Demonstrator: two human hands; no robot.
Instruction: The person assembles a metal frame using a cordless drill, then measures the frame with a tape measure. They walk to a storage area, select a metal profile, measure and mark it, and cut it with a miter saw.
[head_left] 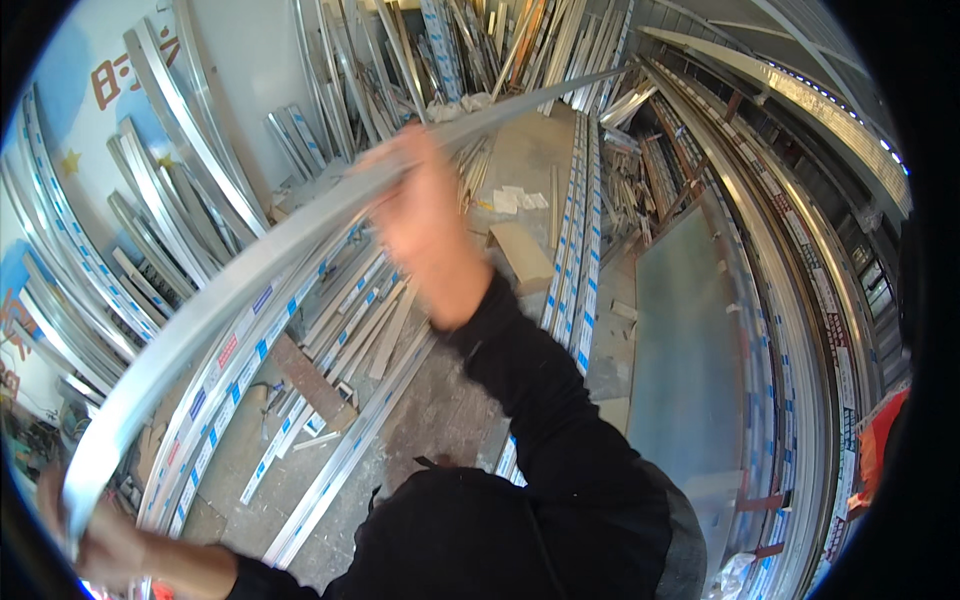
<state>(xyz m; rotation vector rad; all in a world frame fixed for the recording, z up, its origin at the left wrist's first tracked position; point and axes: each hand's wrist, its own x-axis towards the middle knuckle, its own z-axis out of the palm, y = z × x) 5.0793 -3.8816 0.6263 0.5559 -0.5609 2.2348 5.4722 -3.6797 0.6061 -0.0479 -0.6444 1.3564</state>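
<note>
A long silvery metal profile (220,295) runs slantwise from the lower left up to the far top of the head view, held high off the floor. My right hand (425,215) has its fingers wrapped round it partway along, slightly blurred by motion. At the lower left rim, my left hand (105,545) grips the near end of the same profile; some of its fingers are hidden or smeared. Beneath the profile, more long profiles with blue-marked film (235,385) lie on the floor.
Many profiles (195,120) lean against the left wall. A rack of long profiles (790,300) stretches along the right, with a large glass panel (685,330) standing before it. Offcuts, a cardboard piece (520,255) and white papers (518,200) lie on the floor.
</note>
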